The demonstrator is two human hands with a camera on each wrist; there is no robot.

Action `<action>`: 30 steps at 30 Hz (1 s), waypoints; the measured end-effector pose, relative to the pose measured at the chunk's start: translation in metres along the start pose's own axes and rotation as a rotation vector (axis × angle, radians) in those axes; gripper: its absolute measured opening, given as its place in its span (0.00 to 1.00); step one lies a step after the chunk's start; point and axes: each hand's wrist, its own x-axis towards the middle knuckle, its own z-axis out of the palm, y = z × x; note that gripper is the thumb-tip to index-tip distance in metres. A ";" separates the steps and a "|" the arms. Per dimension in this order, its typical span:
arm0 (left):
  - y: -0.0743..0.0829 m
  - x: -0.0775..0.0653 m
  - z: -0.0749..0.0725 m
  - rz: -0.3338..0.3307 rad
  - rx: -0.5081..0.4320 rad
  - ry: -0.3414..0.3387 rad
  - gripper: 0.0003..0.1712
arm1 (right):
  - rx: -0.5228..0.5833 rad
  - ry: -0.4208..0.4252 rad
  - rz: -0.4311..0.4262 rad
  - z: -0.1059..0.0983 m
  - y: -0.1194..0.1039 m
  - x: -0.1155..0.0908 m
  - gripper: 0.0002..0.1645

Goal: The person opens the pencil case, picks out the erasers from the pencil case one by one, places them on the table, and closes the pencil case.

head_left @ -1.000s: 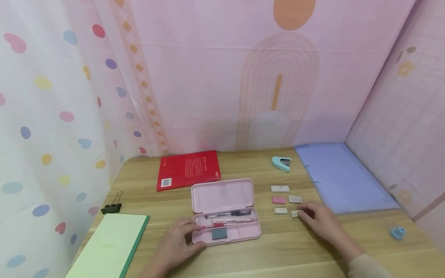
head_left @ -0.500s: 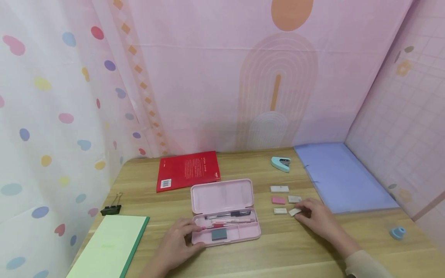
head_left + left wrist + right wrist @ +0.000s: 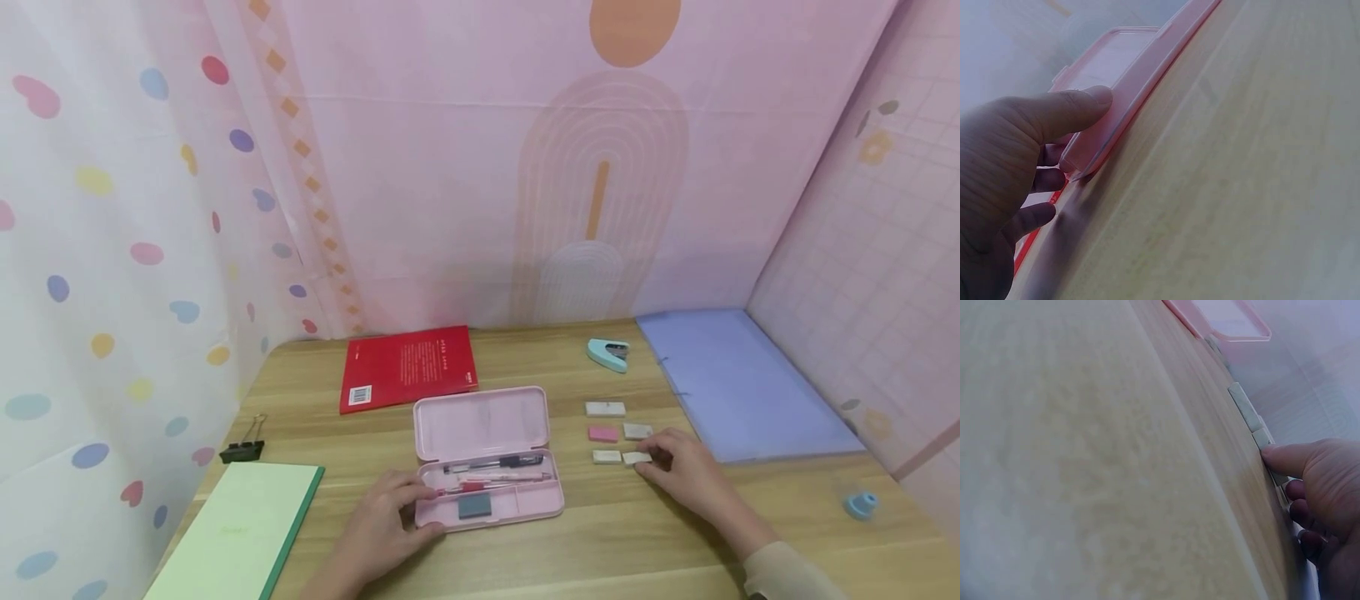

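A pink pencil case [image 3: 482, 415] lies with its lid folded back, holding several pens [image 3: 492, 463] and a dark grey-blue eraser [image 3: 474, 505]. My left hand [image 3: 385, 515] grips its left end, the thumb on the front wall and the fingers round the side. Between thumb and fingertips my right hand [image 3: 686, 472] pinches a small white eraser [image 3: 636, 457] at its right end. That eraser lies at table level, close beside another white eraser [image 3: 607, 457]. Behind them are a pink eraser [image 3: 603, 433], a grey-white eraser [image 3: 637, 431] and a longer white one [image 3: 604, 408].
Behind the case lies a red book [image 3: 408, 368]. A mint stapler [image 3: 608, 354] and a lilac folder [image 3: 750, 385] are at the back right. At left sit a black binder clip [image 3: 243, 450] and a green notepad [image 3: 243, 525]. A small blue object [image 3: 861, 504] stands far right.
My right hand has turned the small white eraser and brought it slightly left, nearer the white one beside it. The left hand keeps its hold on the pencil case.
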 end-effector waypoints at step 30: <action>-0.002 -0.001 -0.001 0.016 -0.017 -0.002 0.28 | 0.027 -0.200 -0.476 0.083 -0.163 0.006 0.13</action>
